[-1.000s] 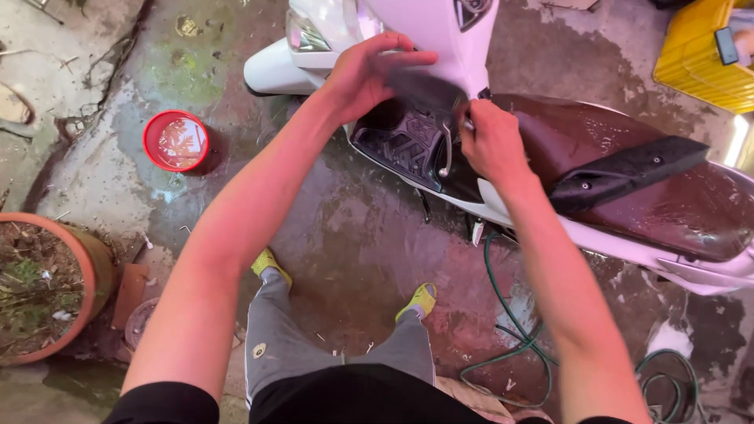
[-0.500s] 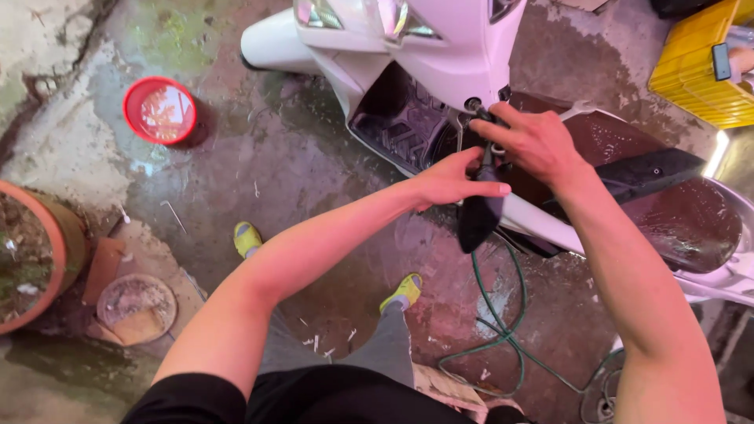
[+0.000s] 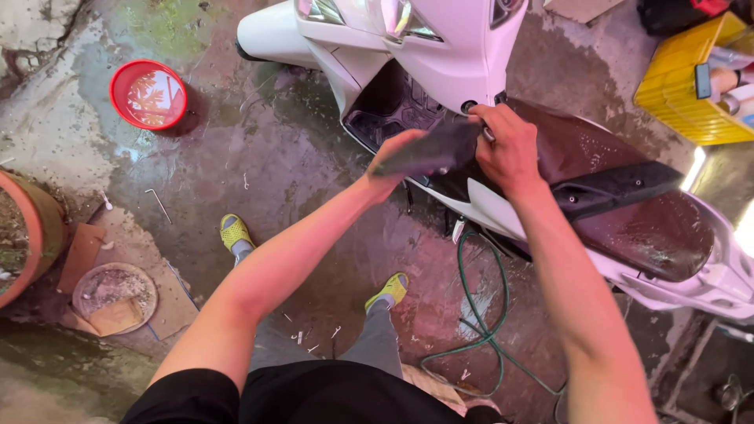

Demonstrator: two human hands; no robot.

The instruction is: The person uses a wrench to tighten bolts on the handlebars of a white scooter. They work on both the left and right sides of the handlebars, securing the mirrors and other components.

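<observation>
A white scooter [image 3: 440, 47] with a wet dark-brown seat [image 3: 628, 204] stands on wet concrete in front of me. Both hands hold a dark, flat rubber mat [image 3: 430, 151] just above the front of the seat, beside the dark footwell [image 3: 385, 110]. My left hand [image 3: 390, 161] grips the mat's left end from below. My right hand [image 3: 510, 149] is closed on its right end, close to the seat's front edge. The mat lies roughly level between the two hands.
A red bowl [image 3: 148, 94] sits on the ground at upper left. A clay plant pot [image 3: 31, 235] and a round dish [image 3: 114, 297] lie at left. A green hose [image 3: 483, 314] loops on the floor below the scooter. A yellow crate [image 3: 675, 90] stands at upper right.
Both hands came up out of the footwell with the dark mat. Half a second ago it hung down from my hands; now it is held level between them.
</observation>
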